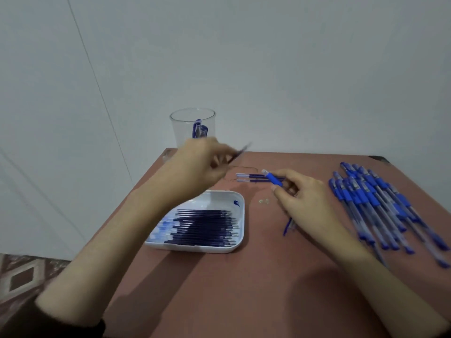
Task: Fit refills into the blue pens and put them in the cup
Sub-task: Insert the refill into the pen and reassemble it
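Tray [214, 200]: one white tray is sitting nearest me on the table [244, 289], carrying a stack of dark refills [205, 225] too overlapped to count.
Pen pile [380, 203]: well over a dozen blue pens are lying heaped at my right, blurred.
Right hand [307, 198]: I am pinching one blue pen [274, 179] in curled fingers.
Loose refills [249, 178]: two are lying side by side just beyond it.
Left hand [202, 164]: I am gripping one thin refill [240, 152], raised and blurred.
Cup [180, 128]: one clear cup is standing at the far edge, holding finished pens [199, 129]; I cannot tell their number.
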`<state>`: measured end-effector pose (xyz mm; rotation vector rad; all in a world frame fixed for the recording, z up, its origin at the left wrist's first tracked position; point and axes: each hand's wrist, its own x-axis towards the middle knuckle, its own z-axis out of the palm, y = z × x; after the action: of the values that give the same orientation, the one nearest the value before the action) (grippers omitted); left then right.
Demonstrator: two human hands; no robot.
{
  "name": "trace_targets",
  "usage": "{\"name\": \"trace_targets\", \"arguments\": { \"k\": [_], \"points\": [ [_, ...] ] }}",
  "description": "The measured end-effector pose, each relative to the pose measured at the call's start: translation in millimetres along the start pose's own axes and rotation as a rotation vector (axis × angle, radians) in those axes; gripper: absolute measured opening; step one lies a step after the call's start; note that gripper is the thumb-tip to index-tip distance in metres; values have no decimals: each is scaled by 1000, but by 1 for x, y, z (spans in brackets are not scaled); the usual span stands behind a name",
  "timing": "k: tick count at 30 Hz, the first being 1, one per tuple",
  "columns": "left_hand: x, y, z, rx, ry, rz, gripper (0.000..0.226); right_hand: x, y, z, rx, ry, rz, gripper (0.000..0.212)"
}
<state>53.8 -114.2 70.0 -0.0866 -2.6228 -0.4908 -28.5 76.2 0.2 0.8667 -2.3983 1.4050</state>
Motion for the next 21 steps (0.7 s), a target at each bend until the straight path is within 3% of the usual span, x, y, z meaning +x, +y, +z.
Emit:
{"name": "trace_targets", "arguments": {
  "k": [3, 6, 9, 13, 21],
  "points": [
    [10, 28, 5, -709, 142, -128, 18, 6, 7, -8, 72, 66, 78, 20],
    [21, 43, 32, -1105, 225, -268, 12, 12, 10, -19, 100, 136, 95, 23],
    [30, 48, 58, -1270, 310, -388, 9, 16, 13, -27, 78, 128, 114, 15],
    [36, 48, 74, -1449, 455, -418, 12, 16, 16, -28, 7, 110, 128, 16],
    [41, 48, 78, -1454, 531, -357, 10, 16, 14, -30, 18, 107, 96, 15]
  ]
}}
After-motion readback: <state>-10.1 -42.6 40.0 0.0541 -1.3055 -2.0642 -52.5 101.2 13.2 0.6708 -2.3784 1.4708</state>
